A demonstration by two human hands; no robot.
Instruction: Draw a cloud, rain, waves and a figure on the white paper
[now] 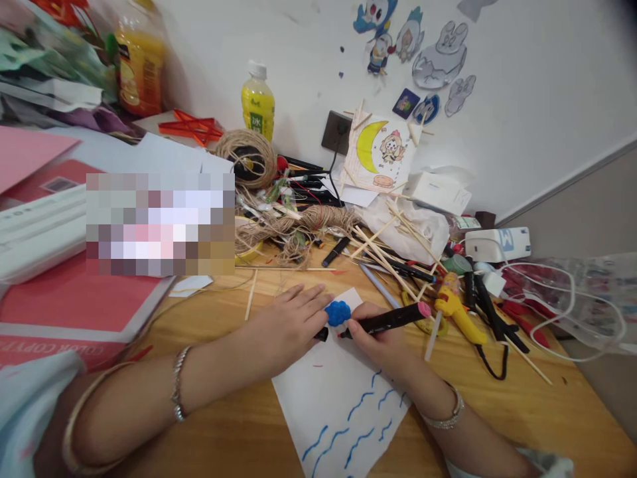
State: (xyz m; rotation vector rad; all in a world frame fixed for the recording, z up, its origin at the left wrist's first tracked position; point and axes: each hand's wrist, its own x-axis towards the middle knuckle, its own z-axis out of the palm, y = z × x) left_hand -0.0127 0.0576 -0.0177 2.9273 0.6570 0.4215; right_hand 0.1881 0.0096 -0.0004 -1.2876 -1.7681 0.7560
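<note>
A white sheet of paper (338,392) with wavy blue lines lies on the wooden table (223,425). My left hand (291,325) rests flat on the paper's upper edge, fingers stretched out beside a small blue lumpy piece (338,312). A black marker cap (322,334) shows just under its fingertips. My right hand (375,342) is closed round a black marker (385,320) with a pink end. The marker's tip points left toward the blue piece.
Behind the paper lie wooden sticks (383,249), jute twine (298,222), pens and a yellow glue gun (455,309). A red booklet (74,312) sits left. White chargers and cables (497,244) sit right. A yellow drink bottle (257,103) stands by the wall.
</note>
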